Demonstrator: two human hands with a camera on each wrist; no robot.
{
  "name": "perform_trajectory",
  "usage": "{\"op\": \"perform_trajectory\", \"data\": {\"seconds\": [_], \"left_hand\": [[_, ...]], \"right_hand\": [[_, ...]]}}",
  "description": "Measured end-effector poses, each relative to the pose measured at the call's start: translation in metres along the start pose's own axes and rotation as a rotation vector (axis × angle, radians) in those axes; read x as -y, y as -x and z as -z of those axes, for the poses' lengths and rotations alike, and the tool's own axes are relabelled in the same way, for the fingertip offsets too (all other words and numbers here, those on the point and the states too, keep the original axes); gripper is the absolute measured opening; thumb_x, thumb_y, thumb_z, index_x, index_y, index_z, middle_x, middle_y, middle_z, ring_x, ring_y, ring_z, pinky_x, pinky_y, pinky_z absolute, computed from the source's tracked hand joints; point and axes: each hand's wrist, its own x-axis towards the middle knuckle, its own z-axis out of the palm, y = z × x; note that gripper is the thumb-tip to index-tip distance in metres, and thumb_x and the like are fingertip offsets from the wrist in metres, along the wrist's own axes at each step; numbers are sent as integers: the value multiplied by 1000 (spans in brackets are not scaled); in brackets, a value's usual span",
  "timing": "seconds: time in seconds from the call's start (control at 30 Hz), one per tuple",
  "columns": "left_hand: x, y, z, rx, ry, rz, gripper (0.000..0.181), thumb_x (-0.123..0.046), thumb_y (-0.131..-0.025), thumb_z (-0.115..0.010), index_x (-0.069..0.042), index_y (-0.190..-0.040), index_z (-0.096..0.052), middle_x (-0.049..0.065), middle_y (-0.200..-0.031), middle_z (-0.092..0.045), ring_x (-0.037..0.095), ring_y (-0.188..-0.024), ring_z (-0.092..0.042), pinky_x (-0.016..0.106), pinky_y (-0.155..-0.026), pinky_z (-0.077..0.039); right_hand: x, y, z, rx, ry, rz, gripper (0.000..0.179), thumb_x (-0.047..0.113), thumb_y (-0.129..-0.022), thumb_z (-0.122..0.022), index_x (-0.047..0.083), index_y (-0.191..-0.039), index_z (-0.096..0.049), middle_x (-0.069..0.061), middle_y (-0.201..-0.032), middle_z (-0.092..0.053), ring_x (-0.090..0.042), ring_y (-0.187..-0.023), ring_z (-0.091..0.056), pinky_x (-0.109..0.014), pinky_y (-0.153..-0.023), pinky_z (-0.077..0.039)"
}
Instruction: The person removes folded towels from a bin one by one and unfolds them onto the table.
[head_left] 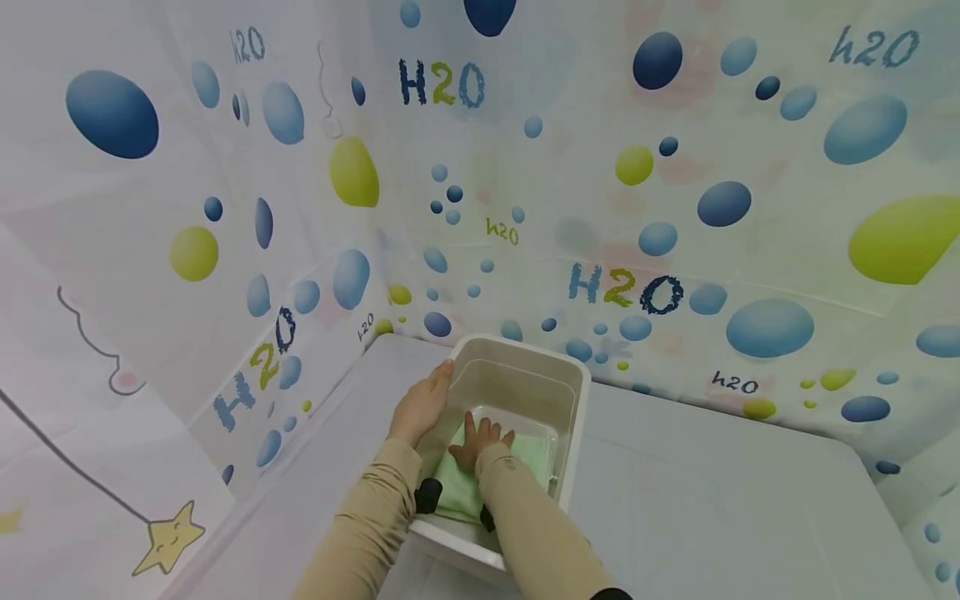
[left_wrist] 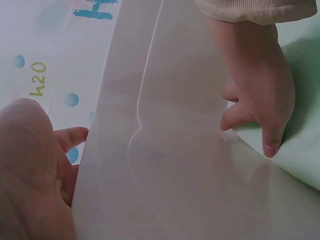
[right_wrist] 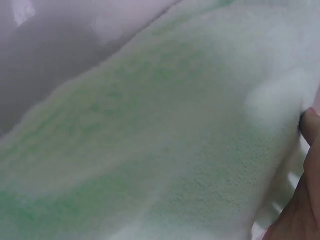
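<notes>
A light green cloth (head_left: 533,456) lies folded on the floor of a deep off-white plastic basin (head_left: 581,408). At the basin's left side my left hand (head_left: 422,407) holds the rim, with fingertips against the outer edge in the left wrist view. My right hand (head_left: 480,443) reaches down inside, its fingers spread over the far part of the cloth. From the left wrist view, a fingertip (left_wrist: 270,149) rests right at the cloth's edge. Up close in the right wrist view, the cloth (right_wrist: 150,135) looks soft and fuzzy, with part of the right hand (right_wrist: 300,185) at its right edge.
The basin stands on a pale table (head_left: 697,492) that extends to the right. Behind and to the left hang white curtains (head_left: 555,183) printed with blue and green drops. Dark wrist straps (head_left: 428,496) sit by both sleeves.
</notes>
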Motion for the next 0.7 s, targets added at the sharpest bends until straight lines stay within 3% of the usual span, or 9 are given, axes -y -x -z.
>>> {"op": "perform_trajectory", "data": {"seconds": [0.17,0.47,0.7], "left_hand": [[2,0,-1,2,-1,11,65,-64,-86,-10,-28,-136,-30,7,-136,-41,34,-121,-41,53,-98,-31],[-1,2,-1,-11,13,18,63,-63,-86,-11,-29,-136,-31,7,-136,-41,34,-121,-41,53,-98,-31],[3,-3,-1,-16,11,11,65,-66,-85,-10,-30,-136,-31,7,-136,-41,35,-121,-42,53,-97,-31]], "right_hand": [[-4,-13,-12,-28,-14,40,70,52,-83,-46,19,-139,-22,-13,-140,-29,-32,-128,-27,-56,-104,-17],[-7,-27,-23,-48,-19,37,66,56,-81,-46,17,-133,-32,-13,-132,-38,-32,-120,-35,-53,-96,-30],[0,-15,-4,-79,18,46,70,59,-80,-45,18,-135,-30,-11,-131,-38,-29,-117,-38,-47,-94,-32]]}}
